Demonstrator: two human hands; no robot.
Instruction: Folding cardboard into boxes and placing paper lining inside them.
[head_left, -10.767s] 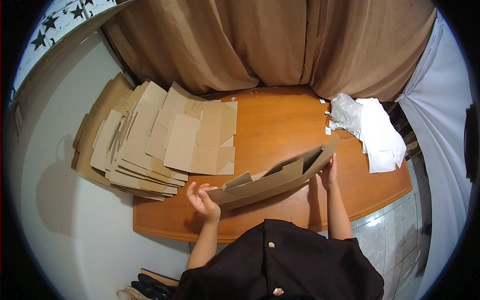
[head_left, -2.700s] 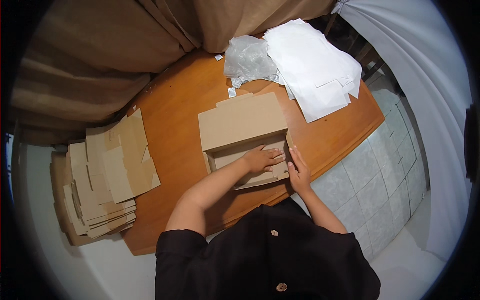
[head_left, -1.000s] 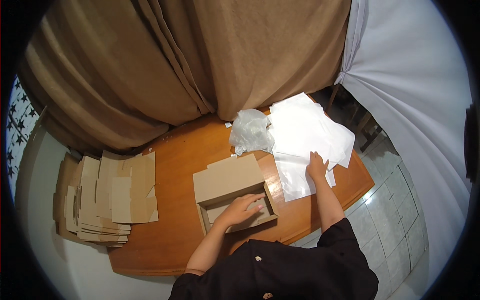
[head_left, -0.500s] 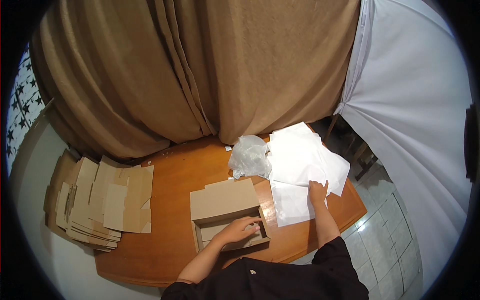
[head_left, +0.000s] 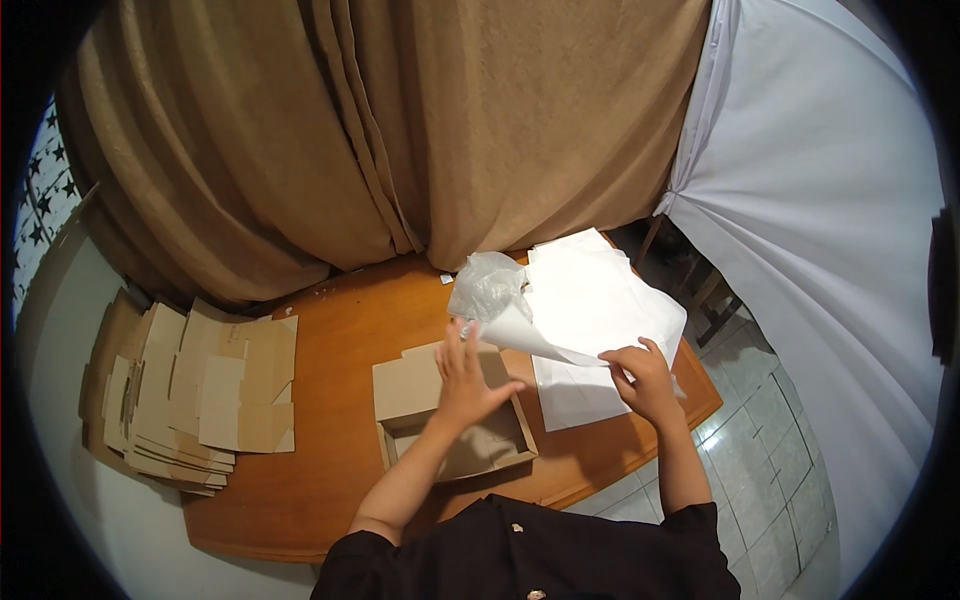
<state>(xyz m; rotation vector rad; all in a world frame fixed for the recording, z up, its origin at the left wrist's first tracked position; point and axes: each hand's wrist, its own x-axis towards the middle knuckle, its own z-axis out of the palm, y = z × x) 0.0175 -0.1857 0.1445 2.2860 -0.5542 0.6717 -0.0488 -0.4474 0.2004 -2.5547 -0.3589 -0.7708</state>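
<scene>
My right hand (head_left: 645, 382) pinches the near edge of a white paper sheet (head_left: 560, 343), whose left side curls up off the pile. Above the cardboard box (head_left: 525, 432), my left hand (head_left: 466, 384) is raised with fingers spread, close to the sheet's lifted corner and holding nothing. The box stands with its lid flap folded back on the far side; my left arm hides part of its inside. More white sheets (head_left: 572, 402) lie flat under the lifted one. A crumpled clear plastic bag (head_left: 487, 283) sits against the paper's left edge.
Flattened cardboard boxes (head_left: 215, 385) are stacked at the left end of the wooden table (head_left: 330, 380). Brown curtains (head_left: 300, 130) hang along the table's far side. On the right are a white cloth (head_left: 820, 180) and a tiled floor (head_left: 770, 450).
My right hand has taken hold of the paper's edge and raised it, so the sheet curls. My left hand has moved up out of the box toward the sheet, its fingers spreading.
</scene>
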